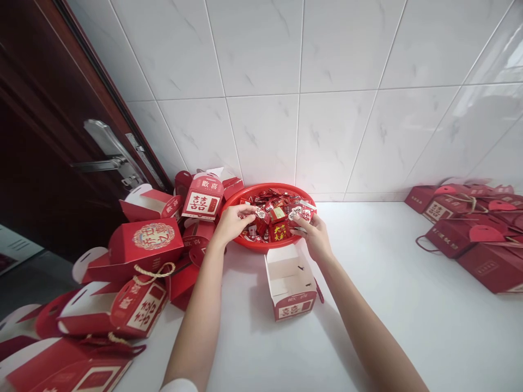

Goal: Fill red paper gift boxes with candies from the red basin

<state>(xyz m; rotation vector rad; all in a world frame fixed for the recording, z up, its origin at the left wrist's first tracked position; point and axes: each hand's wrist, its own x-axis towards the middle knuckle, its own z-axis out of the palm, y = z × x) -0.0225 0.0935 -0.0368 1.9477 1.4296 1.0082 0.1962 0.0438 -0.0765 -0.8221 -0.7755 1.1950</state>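
Observation:
A red plastic basket full of wrapped candies stands against the tiled wall. Over its left side is my left hand, thumb and fingers pinched at a small red-and-white wrapped candy. My right hand reaches over the right side, its fingers closed on another red-and-white wrapped candy. Just in front of the basket, between my forearms, sits an open red gift box with a white inside. No candy shows in the visible part of this box.
Several open red gift boxes are piled on the left, some with rope handles. More red boxes, closed, lie at the right by the wall. All rest on a white tabletop. A dark door with a metal handle stands at left.

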